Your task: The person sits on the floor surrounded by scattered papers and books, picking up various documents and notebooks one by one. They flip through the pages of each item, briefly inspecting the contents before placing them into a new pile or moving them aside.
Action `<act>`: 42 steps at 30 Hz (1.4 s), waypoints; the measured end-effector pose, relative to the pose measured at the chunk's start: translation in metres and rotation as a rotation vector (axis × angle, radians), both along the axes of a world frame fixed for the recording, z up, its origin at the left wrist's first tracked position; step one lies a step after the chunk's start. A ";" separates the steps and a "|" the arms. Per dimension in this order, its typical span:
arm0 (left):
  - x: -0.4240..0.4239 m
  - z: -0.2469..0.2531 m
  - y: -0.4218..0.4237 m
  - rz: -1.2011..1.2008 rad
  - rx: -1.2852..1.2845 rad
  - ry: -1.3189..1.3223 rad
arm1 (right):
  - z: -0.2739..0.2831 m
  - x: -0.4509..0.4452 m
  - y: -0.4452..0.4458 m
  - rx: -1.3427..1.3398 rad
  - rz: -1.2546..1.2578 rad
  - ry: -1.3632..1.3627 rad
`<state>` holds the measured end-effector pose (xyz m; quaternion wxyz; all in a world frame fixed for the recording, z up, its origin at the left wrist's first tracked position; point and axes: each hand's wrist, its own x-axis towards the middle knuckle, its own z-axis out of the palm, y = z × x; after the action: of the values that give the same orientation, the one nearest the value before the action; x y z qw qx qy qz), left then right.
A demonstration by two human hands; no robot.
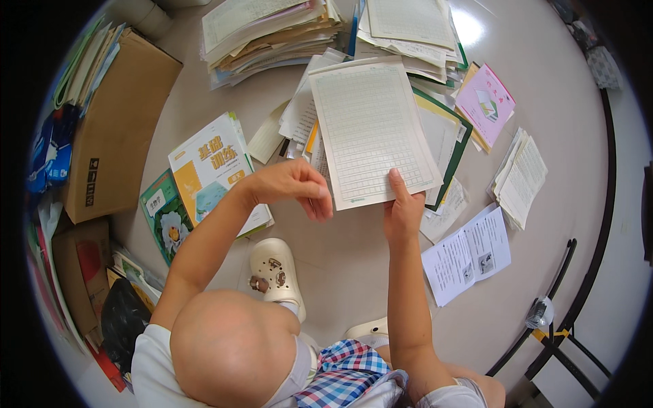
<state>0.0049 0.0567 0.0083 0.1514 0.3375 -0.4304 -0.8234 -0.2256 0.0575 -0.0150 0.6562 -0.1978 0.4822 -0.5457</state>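
Observation:
My right hand (405,209) holds a pad of grid writing paper (375,132) by its lower edge, thumb on top and fingers beneath. Just left of the pad's lower corner, my left hand (298,188) hangs with bent fingers and nothing visible in it. Under and beyond the pad lie loose printed sheets (301,115) and a green folder (459,158) with papers on it. Left of my left hand, a white and yellow workbook (204,158) overlaps a green textbook (171,224) with a flower on its cover.
Tall paper stacks (270,46) (413,30) stand at the far side. On the right are a pink booklet (487,104), a small paper pile (520,178) and an unfolded printed sheet (467,255). A cardboard box (120,122) stands left; a black metal frame (556,336) is at lower right.

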 end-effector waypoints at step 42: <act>-0.051 -0.053 -0.064 0.091 -1.416 -1.032 | -0.028 -0.081 0.015 0.141 0.187 -0.476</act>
<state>-0.0466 -0.0069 -0.0445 0.1445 0.5113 -0.8412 -0.1004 -0.3069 0.0728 -0.0427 0.8109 -0.0614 0.3307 -0.4789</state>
